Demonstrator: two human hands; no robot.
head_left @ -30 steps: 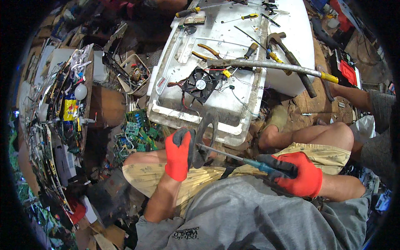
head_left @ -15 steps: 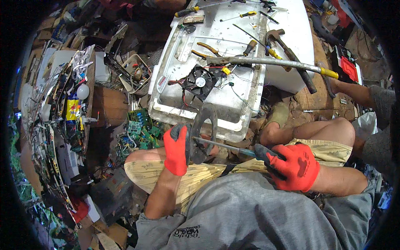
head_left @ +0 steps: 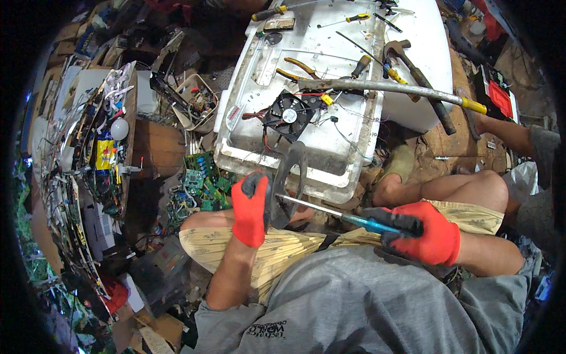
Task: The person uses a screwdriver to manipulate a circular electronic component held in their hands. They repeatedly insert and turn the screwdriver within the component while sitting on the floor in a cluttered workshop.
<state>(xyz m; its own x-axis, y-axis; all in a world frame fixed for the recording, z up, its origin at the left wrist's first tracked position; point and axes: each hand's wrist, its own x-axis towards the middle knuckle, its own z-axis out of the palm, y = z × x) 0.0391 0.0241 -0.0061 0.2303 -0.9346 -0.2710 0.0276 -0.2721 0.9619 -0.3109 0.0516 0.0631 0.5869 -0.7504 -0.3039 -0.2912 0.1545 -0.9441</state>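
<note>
My left hand, in a red glove with dark fingertips, is closed around a dark oval ring-shaped frame, held upright above my lap. My right hand, gloved alike, grips a screwdriver with a translucent blue handle. Its long metal shaft points left, and its tip meets the frame near my left fingers. Whether the tip is inside or only against the frame I cannot tell. Just beyond the frame, a black fan with loose wires lies on a white plastic panel.
Pliers, a hammer, a yellow-ended metal tube and several screwdrivers lie on or across the panel. Green circuit boards are heaped left of my knee, beside piled scrap. Another person's leg reaches in at right.
My right hand has shifted slightly right and its fingers have changed position, so more of the blue handle shows. My left hand still holds the frame. The whole view has shifted a little.
</note>
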